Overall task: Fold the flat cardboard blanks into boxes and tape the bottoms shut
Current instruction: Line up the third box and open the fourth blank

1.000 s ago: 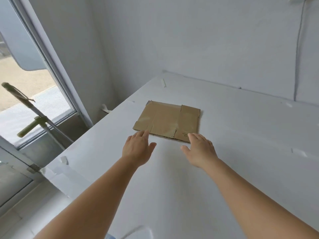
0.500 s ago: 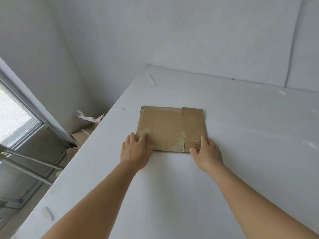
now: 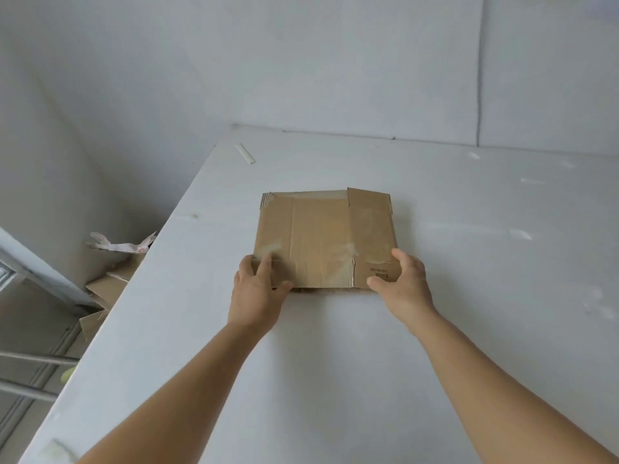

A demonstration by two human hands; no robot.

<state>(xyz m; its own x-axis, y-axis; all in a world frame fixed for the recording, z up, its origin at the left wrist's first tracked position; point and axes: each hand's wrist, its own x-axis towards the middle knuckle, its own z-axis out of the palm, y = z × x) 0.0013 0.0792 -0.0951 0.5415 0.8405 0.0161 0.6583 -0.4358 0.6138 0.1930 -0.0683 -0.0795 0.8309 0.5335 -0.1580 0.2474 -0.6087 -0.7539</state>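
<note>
The flat blank [image 3: 325, 236] lies mid-table [image 3: 469, 296], long axis running 9 to 3 o'clock (print upside down at its 5 o'clock corner), with left hand [image 3: 256, 293] and right hand [image 3: 403, 283] gripping its near corners.

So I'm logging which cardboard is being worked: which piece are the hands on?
The flat cardboard blank on the white table: left hand and right hand grip its near corners. The other cardboard pieces lie untouched beyond the table's left edge.

one cardboard blank [image 3: 326, 237], two hands, one table [image 3: 469, 329]
</note>
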